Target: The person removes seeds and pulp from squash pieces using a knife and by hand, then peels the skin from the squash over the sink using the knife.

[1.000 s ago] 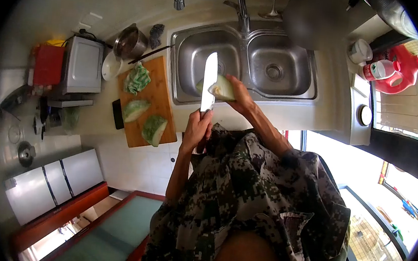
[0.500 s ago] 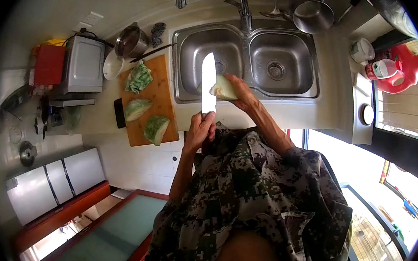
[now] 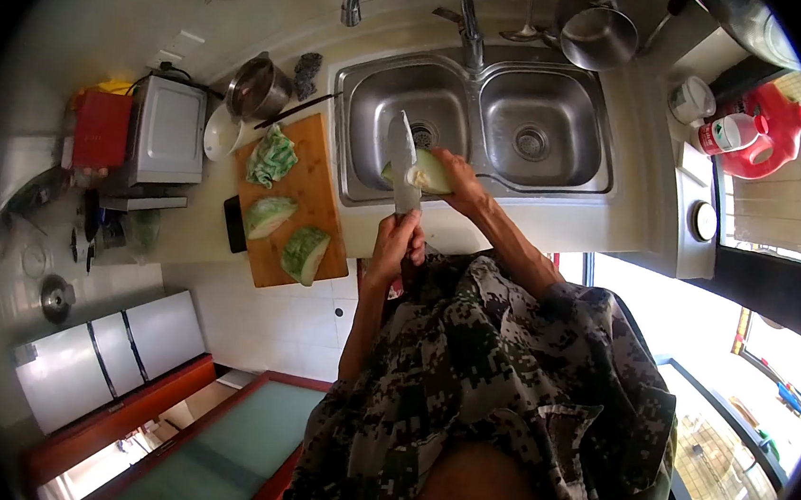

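Note:
My left hand is closed round the handle of a broad kitchen knife, whose blade points away from me over the left basin. In my right hand is a pale green cabbage piece, held at the sink's front edge. The blade lies right against the cut side of this piece, overlapping it in this view. To the left, a wooden cutting board bears two cabbage wedges, one nearer and one farther, plus a crumpled heap of loose cabbage leaves.
The double steel sink with its tap lies ahead. Left of it stand a metal pot, a white bowl and a dark phone-like slab. A saucepan hangs at the back; a red jug stands right.
The knife blade has turned, its face now duller and tilted against the cabbage piece. Both hands keep their holds. The whole view has shifted slightly.

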Available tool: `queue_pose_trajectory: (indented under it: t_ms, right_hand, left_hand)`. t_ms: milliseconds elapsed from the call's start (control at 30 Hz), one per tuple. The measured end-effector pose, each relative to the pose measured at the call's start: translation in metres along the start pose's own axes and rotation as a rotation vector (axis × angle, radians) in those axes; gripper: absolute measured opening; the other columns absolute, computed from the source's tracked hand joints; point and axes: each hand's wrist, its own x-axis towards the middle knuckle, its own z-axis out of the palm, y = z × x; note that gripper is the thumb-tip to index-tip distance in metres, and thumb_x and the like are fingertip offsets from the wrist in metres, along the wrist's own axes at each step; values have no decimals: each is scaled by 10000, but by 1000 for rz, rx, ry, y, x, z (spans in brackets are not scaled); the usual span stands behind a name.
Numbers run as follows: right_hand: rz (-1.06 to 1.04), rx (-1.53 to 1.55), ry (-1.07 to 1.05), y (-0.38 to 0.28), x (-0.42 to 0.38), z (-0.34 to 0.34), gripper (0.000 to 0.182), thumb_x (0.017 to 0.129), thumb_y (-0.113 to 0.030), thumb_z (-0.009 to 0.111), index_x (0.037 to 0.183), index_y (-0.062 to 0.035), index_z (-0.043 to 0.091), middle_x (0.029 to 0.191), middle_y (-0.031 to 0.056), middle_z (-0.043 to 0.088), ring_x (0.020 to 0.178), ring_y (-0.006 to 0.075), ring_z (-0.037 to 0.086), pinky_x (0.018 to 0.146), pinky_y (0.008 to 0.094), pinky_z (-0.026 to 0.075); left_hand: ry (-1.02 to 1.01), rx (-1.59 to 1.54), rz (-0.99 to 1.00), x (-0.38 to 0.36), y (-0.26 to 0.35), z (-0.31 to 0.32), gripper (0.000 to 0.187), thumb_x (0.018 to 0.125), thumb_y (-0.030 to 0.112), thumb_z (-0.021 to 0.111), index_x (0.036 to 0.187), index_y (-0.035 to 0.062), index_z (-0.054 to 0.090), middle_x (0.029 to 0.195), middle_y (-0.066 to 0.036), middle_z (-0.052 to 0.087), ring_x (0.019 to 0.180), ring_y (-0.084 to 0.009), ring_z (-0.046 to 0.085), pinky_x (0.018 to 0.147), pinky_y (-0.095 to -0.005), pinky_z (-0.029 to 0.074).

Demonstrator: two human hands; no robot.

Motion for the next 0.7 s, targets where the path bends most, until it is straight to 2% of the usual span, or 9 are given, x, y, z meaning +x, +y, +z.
queue_pose_trajectory:
  t_ms: [167,333,433,467,500,533,633,667,700]
  right_hand:
    - [-67,-47,71,15,12,-8,425,909,-411,499,1021,-10,587,891,76,599,746,161,587,612,307,496]
    - [-210,-280,52,34,30,-28,537,906,-519,474,1019,-8,595,861,54,583,714,122,538,572,286,445]
    - [-113,-402,-77,40,40,-38,545,928,-520,441,1054,-8,577,901,83,598,780,146,567,648,303,475]
    - [39,-90,-10,28,31,-19,486,942,-474,426,1052,-22,567,926,97,602,825,176,582,704,319,486]
    - [188,224,57,19,25,-10,428,956,-427,410,1049,-37,557,952,110,606,869,207,596,759,335,497]
    - [200,305,-58,26,36,-23,420,941,-418,474,1132,-47,519,1084,161,579,997,258,582,880,404,496]
    - [195,496,-158,8,25,-12,434,933,-358,508,1231,-49,438,1215,174,495,1112,306,529,910,455,508]
    - [199,520,-113,5,25,-10,468,906,-238,574,1265,0,391,1257,197,460,1163,326,495,940,475,501]
    - [201,519,-116,4,25,-7,468,906,-238,574,1265,0,391,1257,197,460,1163,326,495,940,475,501]
  left_hand:
    - [4,-183,-74,13,-6,7,291,969,320,480,798,84,465,578,2,434,412,-100,374,399,-270,327]
    - [-274,-688,-61,43,-12,8,272,987,318,445,851,84,475,594,10,392,446,-78,357,433,-232,329]
    - [-375,-981,-82,54,-5,10,267,1000,314,414,868,97,498,592,20,391,454,-60,360,435,-219,320]
    - [-378,-1023,-55,54,2,9,275,1002,312,407,870,93,506,595,23,400,447,-67,372,432,-225,328]
    - [-385,-1019,-60,52,8,5,275,1002,312,407,870,93,506,595,23,400,447,-67,372,432,-225,328]
    - [-301,-865,47,53,9,-4,288,997,326,417,861,85,501,591,22,404,439,-74,375,428,-230,331]
    - [-56,-580,144,38,23,-14,320,968,355,478,826,69,487,575,12,435,416,-99,402,406,-252,340]
    - [85,-367,151,31,26,-14,322,953,358,506,810,69,484,570,5,447,412,-104,417,394,-255,343]
    - [226,-153,158,25,29,-15,328,938,360,534,794,70,482,565,-2,460,408,-109,432,381,-259,345]
